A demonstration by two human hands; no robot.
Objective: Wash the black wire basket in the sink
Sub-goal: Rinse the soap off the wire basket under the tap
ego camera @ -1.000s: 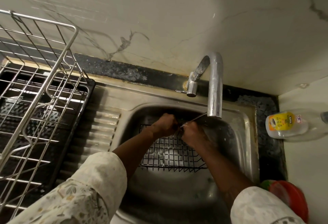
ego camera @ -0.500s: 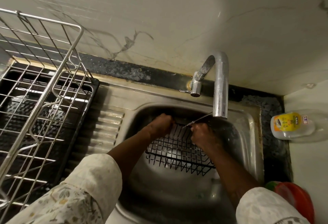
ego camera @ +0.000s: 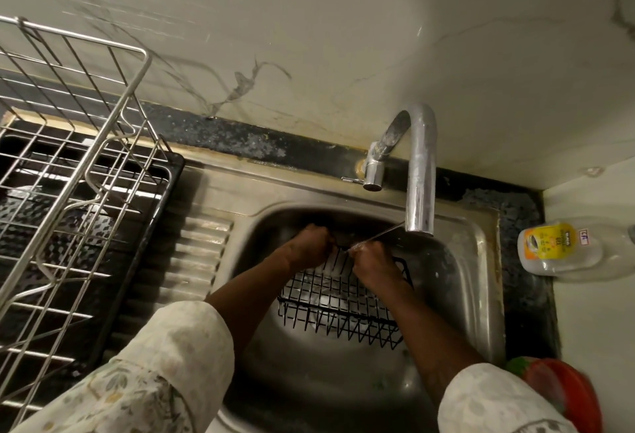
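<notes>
Left hand and right hand curl their grip round the far rim of the basket, its length lying crosswise in the sink.

I see the wire basket in the sink, below the tap, with my left hand and right hand at its far rim. A dish rack stands left of the sink. A bottle lies on the surface to the right.

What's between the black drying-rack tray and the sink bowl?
Head view: only the ribbed steel drainboard lies between the black tray and the sink bowl; its visible part looks bare.
</notes>
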